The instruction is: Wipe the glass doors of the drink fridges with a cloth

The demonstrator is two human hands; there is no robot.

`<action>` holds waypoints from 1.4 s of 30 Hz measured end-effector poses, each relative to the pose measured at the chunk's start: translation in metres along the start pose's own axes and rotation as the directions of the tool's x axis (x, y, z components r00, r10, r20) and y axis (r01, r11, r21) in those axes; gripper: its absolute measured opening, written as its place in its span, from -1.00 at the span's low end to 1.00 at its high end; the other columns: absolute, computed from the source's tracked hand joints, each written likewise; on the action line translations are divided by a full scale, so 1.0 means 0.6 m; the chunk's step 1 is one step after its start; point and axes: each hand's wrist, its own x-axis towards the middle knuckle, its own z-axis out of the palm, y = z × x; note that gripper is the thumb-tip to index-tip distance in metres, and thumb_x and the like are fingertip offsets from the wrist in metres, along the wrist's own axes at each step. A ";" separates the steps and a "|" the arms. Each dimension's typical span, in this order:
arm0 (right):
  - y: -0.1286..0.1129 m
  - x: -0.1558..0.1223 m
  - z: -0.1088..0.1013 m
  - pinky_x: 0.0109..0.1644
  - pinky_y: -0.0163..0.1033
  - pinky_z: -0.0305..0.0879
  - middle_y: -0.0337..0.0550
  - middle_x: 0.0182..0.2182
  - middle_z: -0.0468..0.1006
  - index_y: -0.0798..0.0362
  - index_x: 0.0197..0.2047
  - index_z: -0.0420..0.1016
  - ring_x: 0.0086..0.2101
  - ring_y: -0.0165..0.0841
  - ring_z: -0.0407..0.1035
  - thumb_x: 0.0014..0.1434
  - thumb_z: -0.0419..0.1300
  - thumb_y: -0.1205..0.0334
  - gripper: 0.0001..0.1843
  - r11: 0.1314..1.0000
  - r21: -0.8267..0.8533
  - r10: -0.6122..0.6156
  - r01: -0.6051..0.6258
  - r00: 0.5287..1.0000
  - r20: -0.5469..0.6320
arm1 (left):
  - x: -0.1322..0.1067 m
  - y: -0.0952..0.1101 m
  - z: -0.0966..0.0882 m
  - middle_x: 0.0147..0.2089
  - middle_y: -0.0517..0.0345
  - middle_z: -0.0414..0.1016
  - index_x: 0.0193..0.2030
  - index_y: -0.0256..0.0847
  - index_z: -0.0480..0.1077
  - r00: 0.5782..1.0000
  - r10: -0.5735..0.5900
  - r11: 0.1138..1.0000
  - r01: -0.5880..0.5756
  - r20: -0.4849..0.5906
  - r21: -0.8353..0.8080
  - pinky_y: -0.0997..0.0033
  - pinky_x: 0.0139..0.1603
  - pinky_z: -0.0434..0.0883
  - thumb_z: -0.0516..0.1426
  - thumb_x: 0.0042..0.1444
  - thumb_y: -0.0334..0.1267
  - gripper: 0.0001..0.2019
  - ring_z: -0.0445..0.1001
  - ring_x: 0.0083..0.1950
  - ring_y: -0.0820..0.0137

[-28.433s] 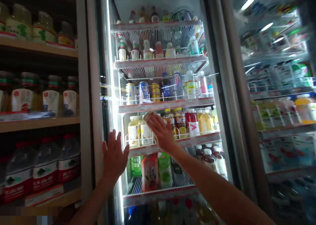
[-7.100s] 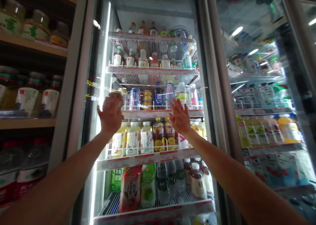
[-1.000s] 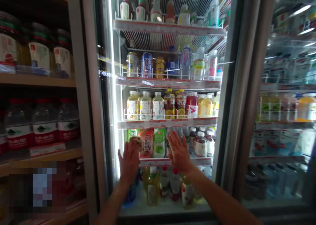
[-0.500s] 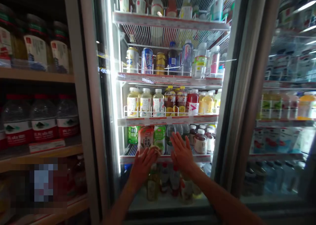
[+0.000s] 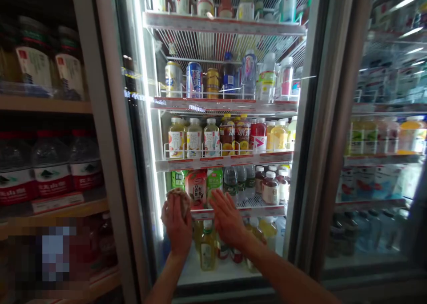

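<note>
I face the glass door (image 5: 233, 130) of a lit drinks fridge. My left hand (image 5: 176, 226) presses a crumpled beige cloth (image 5: 178, 197) against the lower left of the glass, fingers closed over it. My right hand (image 5: 228, 219) lies flat on the glass beside it, fingers spread, holding nothing. Behind the glass, bottles and cartons (image 5: 207, 184) stand on wire shelves, with more bottles (image 5: 208, 250) on the fridge floor.
A grey door frame (image 5: 106, 139) runs down the left. Wooden shelves (image 5: 46, 106) hold jars and large water bottles (image 5: 50, 168). Another glass-door fridge (image 5: 383, 139) stands to the right, past a thick grey post (image 5: 328, 130).
My left hand with the cloth slid right across the glass, then back to the left. My right hand shifted slightly left and lower. The view moved a little lower.
</note>
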 end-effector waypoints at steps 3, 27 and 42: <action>-0.042 0.025 0.052 0.28 -0.10 0.10 0.02 0.20 0.30 0.18 0.17 0.29 0.29 -0.30 -0.05 0.17 -0.05 0.38 -0.51 0.995 0.077 -0.071 0.068 0.997 0.040 | 0.002 -0.007 -0.006 0.23 -0.06 0.27 0.30 -0.16 0.05 0.993 -0.038 0.996 0.047 0.110 -0.075 0.07 0.18 0.28 0.04 0.16 -0.23 -0.45 0.22 0.24 0.18; 0.071 -0.075 -0.014 0.24 -0.13 -0.13 -0.16 0.03 0.48 -0.09 0.15 0.33 0.14 -0.37 0.18 0.27 -0.06 0.37 -0.58 0.936 -0.308 0.132 -0.173 0.980 -0.149 | 0.032 -0.080 -0.084 0.28 -0.10 0.19 0.12 -0.20 0.26 0.951 0.135 0.990 -0.116 0.277 -0.082 -0.01 0.28 0.15 -0.04 0.16 -0.26 -0.62 0.13 0.32 0.14; 0.109 -0.151 -0.021 0.36 0.03 -0.18 -0.11 0.18 0.34 -0.05 0.31 0.08 0.31 -0.32 -0.09 0.18 -0.07 0.50 -0.36 0.907 -0.332 0.221 -0.258 0.964 -0.146 | 0.056 0.035 0.024 0.38 -0.06 0.01 0.36 -0.04 -0.11 0.915 0.361 0.931 -0.363 0.178 -0.022 -0.10 0.36 -0.22 0.02 0.20 -0.24 -0.38 -0.11 0.41 0.19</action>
